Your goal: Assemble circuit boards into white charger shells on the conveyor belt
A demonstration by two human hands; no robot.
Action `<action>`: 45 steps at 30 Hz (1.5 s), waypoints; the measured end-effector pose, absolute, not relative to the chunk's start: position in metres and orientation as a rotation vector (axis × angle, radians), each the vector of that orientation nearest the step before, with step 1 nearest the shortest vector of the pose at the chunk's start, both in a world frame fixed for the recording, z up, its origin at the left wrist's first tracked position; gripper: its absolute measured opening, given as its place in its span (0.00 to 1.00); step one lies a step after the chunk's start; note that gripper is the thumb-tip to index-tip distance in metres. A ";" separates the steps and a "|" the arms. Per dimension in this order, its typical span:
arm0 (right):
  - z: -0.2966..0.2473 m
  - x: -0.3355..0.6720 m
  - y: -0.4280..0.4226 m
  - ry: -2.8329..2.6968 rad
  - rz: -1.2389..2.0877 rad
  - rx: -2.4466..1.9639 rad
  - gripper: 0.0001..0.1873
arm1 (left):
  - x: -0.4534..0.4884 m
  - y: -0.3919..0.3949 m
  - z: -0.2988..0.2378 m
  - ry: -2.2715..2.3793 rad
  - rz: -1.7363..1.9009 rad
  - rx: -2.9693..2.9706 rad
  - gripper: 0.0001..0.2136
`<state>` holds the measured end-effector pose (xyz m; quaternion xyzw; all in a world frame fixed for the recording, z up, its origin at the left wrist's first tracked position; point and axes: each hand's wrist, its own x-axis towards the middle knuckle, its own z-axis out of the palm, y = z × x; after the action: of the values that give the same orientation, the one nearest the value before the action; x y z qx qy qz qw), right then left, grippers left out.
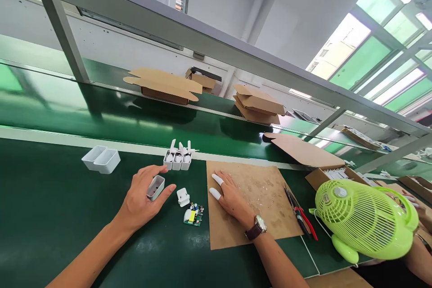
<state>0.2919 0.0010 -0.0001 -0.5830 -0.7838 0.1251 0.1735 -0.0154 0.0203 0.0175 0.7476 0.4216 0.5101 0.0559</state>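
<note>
My left hand [140,195] curves around a small white plastic housing [156,188], thumb and forefinger apart on either side of it. The housing's open top faces up, and part of its left side is hidden by the hand. Just right of that thumb lie a small white plastic piece [182,197] and a green circuit board [193,215] with a yellow component. My right hand [232,195] rests on a brown cardboard sheet [249,229], fingers stretched out, white finger cots on two of them. It holds nothing.
White housings [177,162] with parts inside stand behind, and two white bins [101,159] sit left. Pliers [300,218] lie on the cardboard's right edge. A green fan [361,220] stands at right, another person's arm [418,258] beyond it. Folded cartons [258,103] lie behind.
</note>
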 end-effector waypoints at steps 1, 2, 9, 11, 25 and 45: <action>0.000 0.291 -0.001 -2.220 0.346 -1.658 0.28 | -0.016 0.020 0.018 1.271 1.550 2.285 0.17; 0.000 0.291 -0.003 -2.216 0.338 -1.663 0.28 | -0.016 0.019 0.018 1.266 1.544 2.300 0.17; 0.002 0.294 0.003 -2.257 0.307 -1.678 0.28 | -0.015 0.019 0.015 1.247 1.523 2.322 0.16; 0.002 0.295 0.006 -2.256 0.285 -1.680 0.27 | -0.015 0.019 0.015 1.237 1.529 2.314 0.16; 0.005 0.289 -0.004 -2.268 0.290 -1.496 0.23 | -0.019 0.022 0.013 1.300 1.465 2.281 0.15; 0.051 0.228 -0.016 -2.658 0.416 -1.103 0.41 | -0.021 0.021 0.006 1.429 1.130 2.234 0.16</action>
<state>0.2284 -0.0163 0.0514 -0.3766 -0.9079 0.1421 0.1167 -0.0213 0.0208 0.0056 0.7684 0.4915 0.3889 0.1292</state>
